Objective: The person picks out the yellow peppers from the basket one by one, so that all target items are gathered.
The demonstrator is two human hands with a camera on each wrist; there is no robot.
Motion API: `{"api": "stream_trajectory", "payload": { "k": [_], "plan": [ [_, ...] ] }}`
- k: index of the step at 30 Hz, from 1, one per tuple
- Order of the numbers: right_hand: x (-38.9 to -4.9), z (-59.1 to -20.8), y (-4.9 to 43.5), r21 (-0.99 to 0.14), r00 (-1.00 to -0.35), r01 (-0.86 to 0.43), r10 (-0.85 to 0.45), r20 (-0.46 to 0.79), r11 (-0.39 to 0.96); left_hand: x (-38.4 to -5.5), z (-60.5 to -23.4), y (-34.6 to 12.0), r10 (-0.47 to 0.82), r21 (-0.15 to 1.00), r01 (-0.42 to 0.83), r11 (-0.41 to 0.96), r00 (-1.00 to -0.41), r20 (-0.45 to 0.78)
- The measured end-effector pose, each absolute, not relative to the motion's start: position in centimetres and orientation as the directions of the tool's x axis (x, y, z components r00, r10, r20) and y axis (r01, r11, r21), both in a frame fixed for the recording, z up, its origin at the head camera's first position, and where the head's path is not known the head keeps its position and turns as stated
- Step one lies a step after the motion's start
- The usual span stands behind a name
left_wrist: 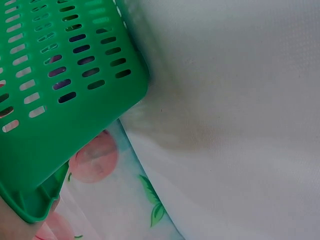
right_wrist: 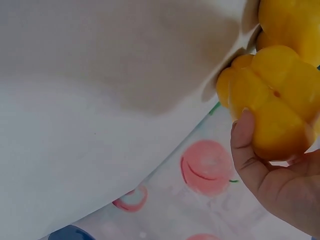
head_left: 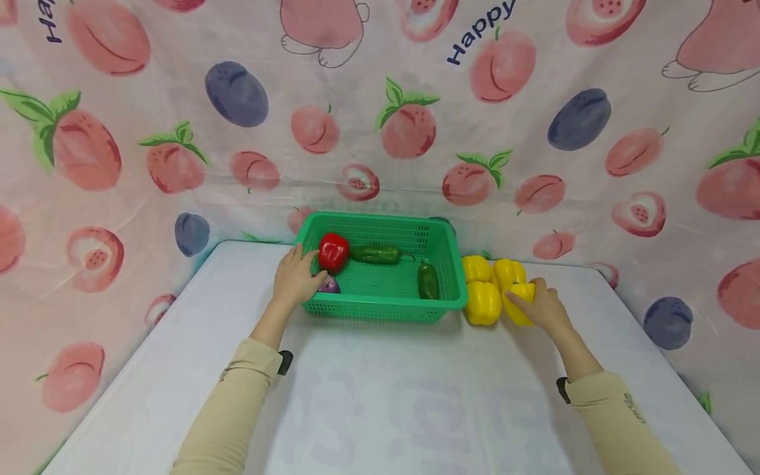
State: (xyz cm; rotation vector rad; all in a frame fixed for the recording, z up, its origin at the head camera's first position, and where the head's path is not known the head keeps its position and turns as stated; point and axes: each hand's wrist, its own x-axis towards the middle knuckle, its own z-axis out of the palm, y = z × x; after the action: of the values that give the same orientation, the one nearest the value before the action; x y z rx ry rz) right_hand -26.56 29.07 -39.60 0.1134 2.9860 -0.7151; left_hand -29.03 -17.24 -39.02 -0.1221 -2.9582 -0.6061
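My left hand (head_left: 297,276) rests over the left rim of a green plastic basket (head_left: 380,305), its fingers spread and the thumb reaching inside. Close to that hand lie a red bell pepper (head_left: 334,253) and a purple vegetable (head_left: 329,285), partly covered by the thumb. Two long green peppers (head_left: 376,254) lie farther right in the basket. Outside its right end, my right hand (head_left: 545,307) grips a yellow bell pepper (right_wrist: 272,100), with the thumb on its near side. Several more yellow bell peppers (head_left: 483,303) sit between this hand and the basket.
The basket stands at the back of a white-covered table (head_left: 380,396). Behind it hangs a fruit-printed cloth (head_left: 368,99), which also runs down both sides. In the left wrist view, the slotted basket wall (left_wrist: 75,100) overhangs the table edge.
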Motion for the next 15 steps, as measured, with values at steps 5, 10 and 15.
{"api": "stream_trajectory", "payload": {
  "k": [5, 10, 15],
  "plan": [
    [-26.55, -40.05, 29.35, -0.454, -0.991, 0.098, 0.043, -0.13, 0.885, -29.05, -39.07, -17.13, 0.054, 0.391, 0.099, 0.915, -0.991, 0.124],
    [-26.62, -40.27, 29.35, -0.467, -0.99, 0.1, 0.042, -0.134, 0.879, -29.12, -39.11, -17.17, 0.051, 0.385, 0.094, 0.918, -0.992, 0.118],
    [-26.55, -40.59, 29.24, -0.479, -0.987, 0.109, 0.039, -0.155, 0.871, -29.25, -39.29, -17.2, 0.051, 0.38, 0.093, 0.92, -0.992, 0.119]
  ]
}}
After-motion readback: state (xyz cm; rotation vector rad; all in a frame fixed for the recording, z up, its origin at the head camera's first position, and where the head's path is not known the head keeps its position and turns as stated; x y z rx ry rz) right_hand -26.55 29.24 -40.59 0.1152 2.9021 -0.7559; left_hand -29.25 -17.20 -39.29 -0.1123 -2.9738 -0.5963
